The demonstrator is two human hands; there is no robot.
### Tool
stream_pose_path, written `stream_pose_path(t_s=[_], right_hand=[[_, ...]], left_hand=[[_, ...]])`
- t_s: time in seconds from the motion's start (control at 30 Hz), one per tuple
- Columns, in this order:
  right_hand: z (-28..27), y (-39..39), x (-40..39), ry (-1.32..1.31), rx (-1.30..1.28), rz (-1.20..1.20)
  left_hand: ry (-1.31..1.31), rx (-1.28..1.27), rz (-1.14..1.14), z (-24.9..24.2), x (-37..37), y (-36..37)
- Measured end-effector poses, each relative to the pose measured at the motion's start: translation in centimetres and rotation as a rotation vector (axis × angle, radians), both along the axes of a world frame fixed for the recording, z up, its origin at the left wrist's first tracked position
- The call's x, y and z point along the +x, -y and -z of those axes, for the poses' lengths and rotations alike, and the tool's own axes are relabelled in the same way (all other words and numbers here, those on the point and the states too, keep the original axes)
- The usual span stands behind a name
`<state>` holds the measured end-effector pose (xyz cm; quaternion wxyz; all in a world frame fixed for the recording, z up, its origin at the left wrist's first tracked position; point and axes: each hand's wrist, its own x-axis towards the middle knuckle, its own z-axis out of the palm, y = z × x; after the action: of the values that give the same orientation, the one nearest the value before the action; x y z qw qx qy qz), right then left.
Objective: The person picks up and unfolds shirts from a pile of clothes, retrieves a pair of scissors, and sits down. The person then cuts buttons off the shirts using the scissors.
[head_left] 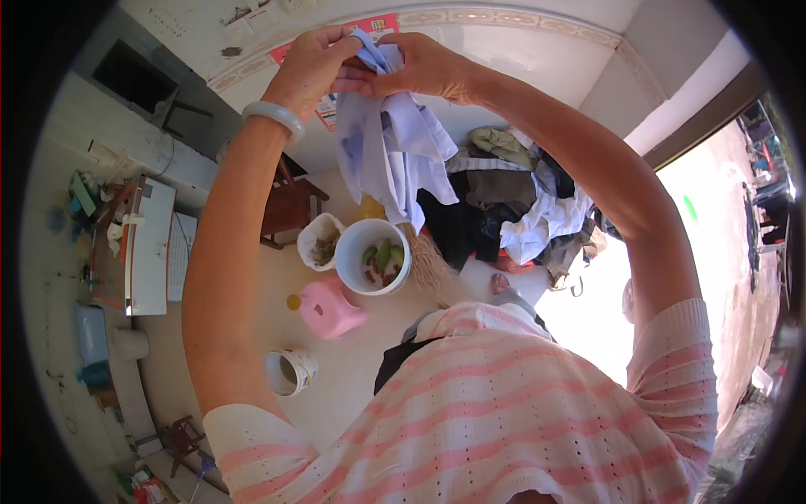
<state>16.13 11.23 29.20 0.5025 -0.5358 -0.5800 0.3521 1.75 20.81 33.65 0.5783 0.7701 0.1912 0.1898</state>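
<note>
Both arms are raised at the far side of the scene, where the left hand [312,60] and the right hand [424,67] pinch the top edge of a pale lilac-white cotton shirt [386,151]. The fingers of each hand are curled tight on the cloth, close together, and the garment hangs down in loose folds between the forearms. A pale jade-coloured bangle [273,118] sits on the left wrist, and the wearer's pink-and-white striped knit top [495,412] fills the near foreground.

Just right of the hanging shirt lies a heap of dark and light crumpled clothes [512,202]. Below the shirt stands a round white plastic bucket [374,256] holding green and reddish scraps, with a smaller white bag-lined bin [319,241] touching its left side. A small pink plastic stool [327,309] sits just nearer, and a white tin can [290,371] stands nearer still on the pale floor [353,378]. A dark wooden chair [290,206] is at the left of the bins, and a white cabinet [151,248] stands well apart at the far left. Bright daylight floods in from the right.
</note>
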Motion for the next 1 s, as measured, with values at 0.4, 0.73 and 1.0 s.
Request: stream_pose_path(t_s=[0.4,0.73,1.0], right_hand=[[3.1,8.9,-7.1,-0.701,-0.038,-0.526],[28.0,8.4,10.0,-0.5,-0.601,0.062],[53.8,32.7,20.7,0.687,-0.965,0.001]], left_hand=[[-0.094,-0.412,0.086,15.6,2.5,-3.7],[-0.449,-0.885,0.791,35.1,8.3,27.7],[-0.536,-1.03,0.194,38.5,11.2,27.7]])
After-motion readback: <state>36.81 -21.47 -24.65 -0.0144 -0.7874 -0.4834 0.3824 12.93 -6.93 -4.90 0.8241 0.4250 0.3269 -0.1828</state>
